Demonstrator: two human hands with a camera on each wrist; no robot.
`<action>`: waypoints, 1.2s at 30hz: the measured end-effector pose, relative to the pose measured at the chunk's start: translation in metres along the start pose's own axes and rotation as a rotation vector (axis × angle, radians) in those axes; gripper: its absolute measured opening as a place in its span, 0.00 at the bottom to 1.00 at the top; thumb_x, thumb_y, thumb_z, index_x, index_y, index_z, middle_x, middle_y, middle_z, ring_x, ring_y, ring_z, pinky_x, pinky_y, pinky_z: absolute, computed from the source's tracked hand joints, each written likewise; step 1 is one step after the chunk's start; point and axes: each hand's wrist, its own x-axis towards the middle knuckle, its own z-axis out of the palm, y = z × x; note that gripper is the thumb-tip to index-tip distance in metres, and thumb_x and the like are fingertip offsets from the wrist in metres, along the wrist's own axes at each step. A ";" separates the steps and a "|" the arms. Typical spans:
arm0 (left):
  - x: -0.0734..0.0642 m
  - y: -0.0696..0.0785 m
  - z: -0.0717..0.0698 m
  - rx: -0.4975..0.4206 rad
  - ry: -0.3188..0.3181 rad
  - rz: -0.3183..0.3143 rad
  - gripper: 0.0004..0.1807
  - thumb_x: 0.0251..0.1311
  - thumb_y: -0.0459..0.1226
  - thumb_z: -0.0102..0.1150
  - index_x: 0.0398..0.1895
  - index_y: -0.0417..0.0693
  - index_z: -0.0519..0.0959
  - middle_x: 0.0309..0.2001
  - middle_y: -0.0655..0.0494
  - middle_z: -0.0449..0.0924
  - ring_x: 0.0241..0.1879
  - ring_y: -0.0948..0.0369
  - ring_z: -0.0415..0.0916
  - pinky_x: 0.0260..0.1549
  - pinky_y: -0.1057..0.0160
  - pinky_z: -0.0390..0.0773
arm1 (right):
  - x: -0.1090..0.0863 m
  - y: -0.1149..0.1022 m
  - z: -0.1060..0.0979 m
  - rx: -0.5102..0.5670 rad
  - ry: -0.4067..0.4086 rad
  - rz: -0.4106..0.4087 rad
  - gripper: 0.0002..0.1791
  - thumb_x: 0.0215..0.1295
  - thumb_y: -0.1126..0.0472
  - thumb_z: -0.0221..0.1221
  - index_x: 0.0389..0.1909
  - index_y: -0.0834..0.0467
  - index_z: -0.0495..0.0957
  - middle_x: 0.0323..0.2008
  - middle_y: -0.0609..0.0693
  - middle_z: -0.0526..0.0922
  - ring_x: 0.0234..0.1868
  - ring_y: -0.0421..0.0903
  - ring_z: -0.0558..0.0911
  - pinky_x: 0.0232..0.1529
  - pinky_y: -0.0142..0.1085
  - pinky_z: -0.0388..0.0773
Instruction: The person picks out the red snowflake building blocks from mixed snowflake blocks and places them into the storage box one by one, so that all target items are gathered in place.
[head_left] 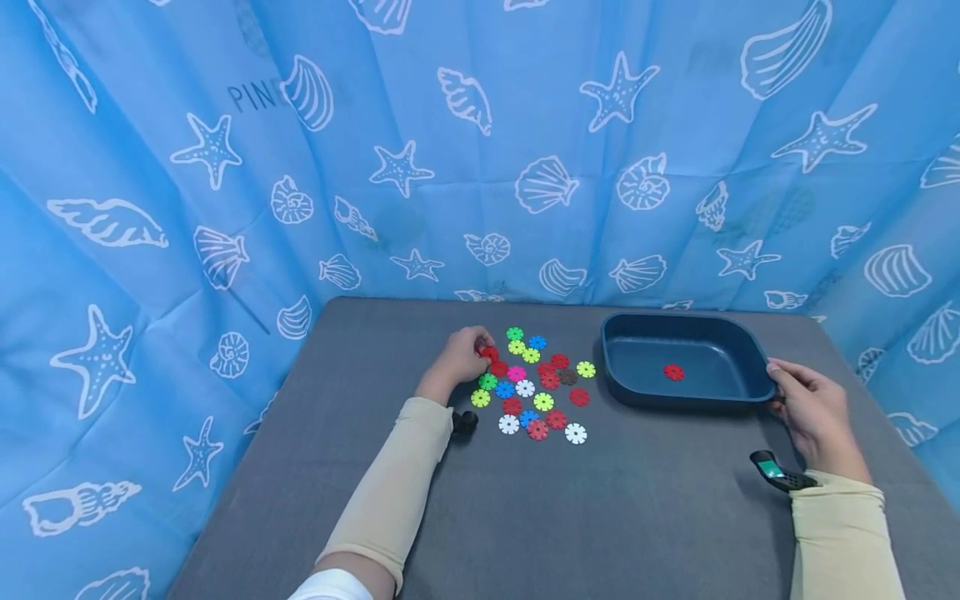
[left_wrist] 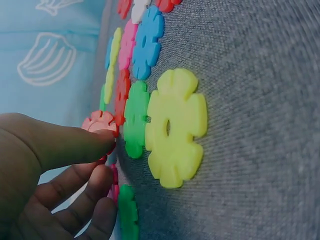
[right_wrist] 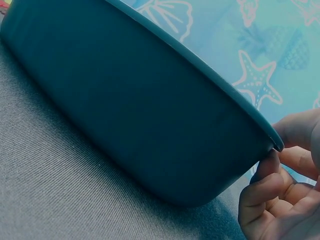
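Observation:
My left hand (head_left: 459, 360) is at the left edge of a spread of notched plastic discs, pinching a red disc (left_wrist: 99, 120) between thumb and fingers. In the left wrist view, a yellow disc (left_wrist: 177, 127) and a green disc (left_wrist: 135, 120) lie beside that hand on the cloth. On the right, my right hand (head_left: 813, 408) grips the rim of a dark blue rectangular basin (head_left: 675, 402) at its right end. One red disc (head_left: 673, 372) lies inside the basin. The right wrist view shows thumb and fingers on the basin's rim (right_wrist: 274, 140).
Several white, blue, pink, red, green and yellow discs lie flat between the left hand and the basin, among them a white disc (head_left: 576, 433). Grey cloth (head_left: 600, 517) covers the table. A blue shell-patterned curtain (head_left: 480, 167) hangs behind and at both sides.

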 end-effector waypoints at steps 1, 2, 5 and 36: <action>0.000 0.000 0.000 -0.004 0.008 0.000 0.11 0.66 0.28 0.64 0.50 0.45 0.82 0.43 0.49 0.81 0.41 0.54 0.77 0.44 0.56 0.82 | 0.000 0.000 0.000 0.000 0.002 0.003 0.03 0.76 0.49 0.64 0.45 0.40 0.84 0.41 0.37 0.79 0.31 0.35 0.78 0.29 0.29 0.79; 0.000 -0.001 0.000 -0.009 0.015 0.002 0.10 0.66 0.27 0.64 0.49 0.45 0.83 0.42 0.50 0.81 0.40 0.55 0.77 0.43 0.57 0.82 | 0.000 0.000 0.000 -0.001 0.004 0.005 0.04 0.76 0.49 0.64 0.46 0.40 0.84 0.41 0.37 0.79 0.31 0.36 0.78 0.29 0.29 0.79; -0.002 0.001 -0.001 -0.031 0.035 0.016 0.09 0.67 0.27 0.63 0.48 0.45 0.84 0.41 0.50 0.81 0.40 0.55 0.77 0.44 0.56 0.82 | -0.001 0.000 0.000 0.000 0.000 0.007 0.07 0.75 0.48 0.64 0.49 0.41 0.83 0.41 0.37 0.79 0.32 0.36 0.78 0.29 0.29 0.79; 0.000 0.132 0.066 -0.559 -0.139 0.119 0.10 0.68 0.36 0.72 0.51 0.50 0.87 0.42 0.57 0.83 0.41 0.63 0.86 0.38 0.61 0.83 | -0.001 0.001 0.000 0.020 -0.008 -0.014 0.09 0.74 0.49 0.65 0.51 0.43 0.83 0.41 0.36 0.81 0.33 0.35 0.80 0.30 0.28 0.80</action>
